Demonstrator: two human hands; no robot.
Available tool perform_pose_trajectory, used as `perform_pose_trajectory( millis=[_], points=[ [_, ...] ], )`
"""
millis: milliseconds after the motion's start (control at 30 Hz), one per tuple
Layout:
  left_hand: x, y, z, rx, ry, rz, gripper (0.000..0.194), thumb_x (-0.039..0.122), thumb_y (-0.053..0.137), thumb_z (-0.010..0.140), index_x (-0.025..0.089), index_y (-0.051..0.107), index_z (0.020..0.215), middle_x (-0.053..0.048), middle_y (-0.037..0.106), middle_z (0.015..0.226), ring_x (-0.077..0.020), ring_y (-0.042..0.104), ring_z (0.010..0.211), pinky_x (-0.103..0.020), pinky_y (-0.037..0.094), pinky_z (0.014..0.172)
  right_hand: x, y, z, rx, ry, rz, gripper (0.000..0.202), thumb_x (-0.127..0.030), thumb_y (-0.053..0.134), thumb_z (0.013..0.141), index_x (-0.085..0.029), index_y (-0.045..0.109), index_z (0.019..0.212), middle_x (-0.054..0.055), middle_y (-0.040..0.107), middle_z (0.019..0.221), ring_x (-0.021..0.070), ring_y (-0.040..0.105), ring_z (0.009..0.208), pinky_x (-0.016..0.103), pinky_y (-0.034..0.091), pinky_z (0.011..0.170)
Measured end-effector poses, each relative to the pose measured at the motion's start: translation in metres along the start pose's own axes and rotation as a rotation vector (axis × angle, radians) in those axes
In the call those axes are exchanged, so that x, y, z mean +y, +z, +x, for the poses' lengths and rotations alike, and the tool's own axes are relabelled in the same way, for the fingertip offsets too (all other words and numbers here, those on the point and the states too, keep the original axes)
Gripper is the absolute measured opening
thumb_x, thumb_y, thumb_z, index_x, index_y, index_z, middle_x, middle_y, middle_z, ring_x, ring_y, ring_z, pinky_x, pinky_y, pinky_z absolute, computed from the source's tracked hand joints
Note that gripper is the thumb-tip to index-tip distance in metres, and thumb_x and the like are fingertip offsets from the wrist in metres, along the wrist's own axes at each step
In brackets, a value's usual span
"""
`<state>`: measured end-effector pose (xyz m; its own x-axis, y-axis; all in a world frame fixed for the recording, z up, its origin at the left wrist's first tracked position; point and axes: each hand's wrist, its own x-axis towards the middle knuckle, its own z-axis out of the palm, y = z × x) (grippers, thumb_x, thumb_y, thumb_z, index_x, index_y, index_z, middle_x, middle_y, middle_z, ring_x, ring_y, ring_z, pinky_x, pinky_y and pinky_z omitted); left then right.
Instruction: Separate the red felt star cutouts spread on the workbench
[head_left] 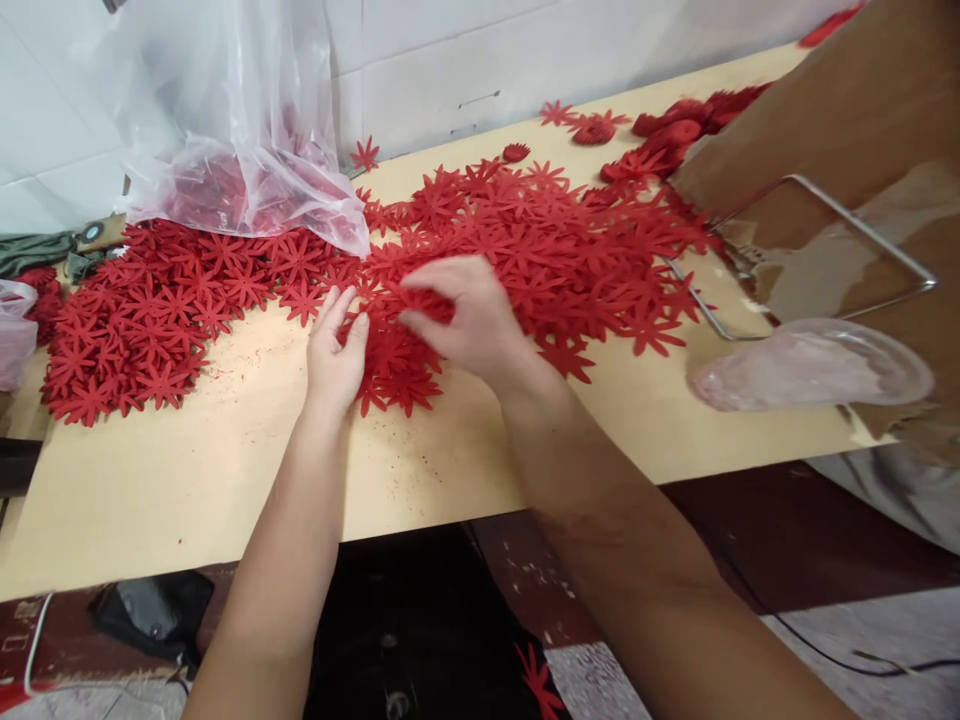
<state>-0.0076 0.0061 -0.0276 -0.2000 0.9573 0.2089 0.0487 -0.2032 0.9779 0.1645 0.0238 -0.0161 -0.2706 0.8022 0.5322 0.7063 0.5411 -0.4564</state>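
Red flower-shaped cutouts (401,375) lie in a small heap between my two hands on the pale table. At the left of this heap, my left hand (335,355) stands on its edge with the fingers stretched out and the palm turned toward the cutouts. Over the heap's right side is my right hand (472,315), a little blurred, its fingers curved and the thumb apart. Nothing shows in its grasp. Beyond it spreads a large pile of the same cutouts (570,250). Another thick pile (142,330) covers the table's left part.
A clear plastic bag (240,190) with red pieces rests on the left pile, against the tiled wall. At the right stand torn brown cardboard (825,180), a bent metal frame (855,215) and a clear plastic container (814,370). Red bundles (667,140) lie at the back right.
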Motion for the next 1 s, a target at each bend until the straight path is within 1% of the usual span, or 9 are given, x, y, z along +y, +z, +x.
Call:
perform_pose_trajectory(
  millis=[100,200,267,367,500,600,667,833,1000],
  points=[
    [0.001,-0.006,0.005,0.086,-0.054,-0.028,0.023,0.022,0.061,0.081,0.021,0.068,0.103,-0.008,0.065,0.123,-0.0186,0.056,0.121,-0.037,0.039,0.108,-0.016,0.009,-0.005,-0.343,-0.094,-0.005,0.036,-0.04,0.076,0.067,-0.018,0.072,0.095,0.012,0.061,0.1,0.0297,0.05,0.101,0.045,0.042,0.091],
    [0.004,-0.011,0.01,0.161,-0.156,-0.085,0.023,0.016,0.057,0.081,0.02,0.068,0.1,-0.007,0.068,0.115,-0.0164,0.063,0.108,-0.034,0.046,0.099,-0.019,0.013,-0.007,-0.424,-0.053,-0.066,0.032,-0.028,0.073,0.068,-0.014,0.07,0.096,0.014,0.062,0.098,0.029,0.052,0.096,0.042,0.044,0.084],
    [0.005,-0.012,0.01,0.185,-0.172,-0.107,0.023,0.013,0.056,0.079,0.019,0.068,0.098,-0.007,0.069,0.113,-0.0154,0.064,0.105,-0.032,0.048,0.097,-0.016,0.013,-0.006,-0.384,-0.002,-0.021,0.017,-0.019,0.063,0.075,-0.015,0.069,0.09,0.012,0.064,0.094,0.0255,0.056,0.091,0.038,0.045,0.081],
    [0.006,-0.01,0.008,0.178,-0.149,-0.119,0.023,0.012,0.055,0.08,0.019,0.068,0.097,-0.006,0.07,0.11,-0.0145,0.065,0.102,-0.031,0.048,0.096,-0.013,0.012,-0.002,-0.248,0.099,0.128,0.011,-0.014,0.055,0.078,-0.018,0.066,0.078,0.008,0.065,0.085,0.0213,0.058,0.08,0.035,0.044,0.076],
    [0.005,-0.004,0.003,0.129,-0.121,-0.138,0.019,0.02,0.056,0.083,0.02,0.068,0.098,-0.007,0.07,0.109,-0.015,0.065,0.103,-0.033,0.046,0.098,-0.011,0.011,0.001,-0.004,0.253,0.343,0.007,-0.022,0.061,0.078,-0.019,0.062,0.072,0.002,0.06,0.072,0.0168,0.053,0.069,0.031,0.042,0.068],
    [0.006,0.004,-0.002,0.06,-0.076,-0.141,0.019,0.028,0.06,0.083,0.02,0.068,0.098,-0.006,0.069,0.11,-0.0161,0.063,0.106,-0.036,0.043,0.102,-0.011,0.012,0.002,0.128,0.325,0.489,0.02,-0.033,0.067,0.077,-0.019,0.057,0.067,0.0,0.053,0.065,0.014,0.048,0.066,0.028,0.039,0.063],
    [0.006,0.011,-0.008,-0.014,-0.05,-0.133,0.024,0.032,0.064,0.08,0.02,0.067,0.101,-0.007,0.068,0.113,-0.0174,0.061,0.11,-0.037,0.041,0.104,-0.013,0.013,0.003,0.144,0.337,0.589,0.03,-0.044,0.067,0.076,-0.019,0.054,0.065,-0.001,0.049,0.062,0.0124,0.045,0.064,0.027,0.037,0.06],
    [0.003,0.027,-0.02,-0.177,-0.09,-0.168,0.033,0.031,0.069,0.076,0.022,0.065,0.107,-0.006,0.066,0.115,-0.0191,0.061,0.108,-0.038,0.043,0.102,-0.021,0.014,0.003,0.053,0.363,0.813,0.052,-0.065,0.064,0.068,-0.019,0.044,0.057,-0.004,0.036,0.056,0.0077,0.035,0.055,0.025,0.03,0.053],
    [0.001,0.024,-0.013,-0.067,-0.161,-0.203,0.017,0.019,0.064,0.078,0.02,0.068,0.094,-0.002,0.071,0.09,-0.015,0.065,0.093,-0.034,0.048,0.094,-0.027,0.015,0.003,-0.035,0.409,1.019,0.052,-0.067,0.065,0.065,-0.02,0.045,0.061,-0.005,0.038,0.057,0.0065,0.034,0.052,0.024,0.03,0.049]
  ],
)
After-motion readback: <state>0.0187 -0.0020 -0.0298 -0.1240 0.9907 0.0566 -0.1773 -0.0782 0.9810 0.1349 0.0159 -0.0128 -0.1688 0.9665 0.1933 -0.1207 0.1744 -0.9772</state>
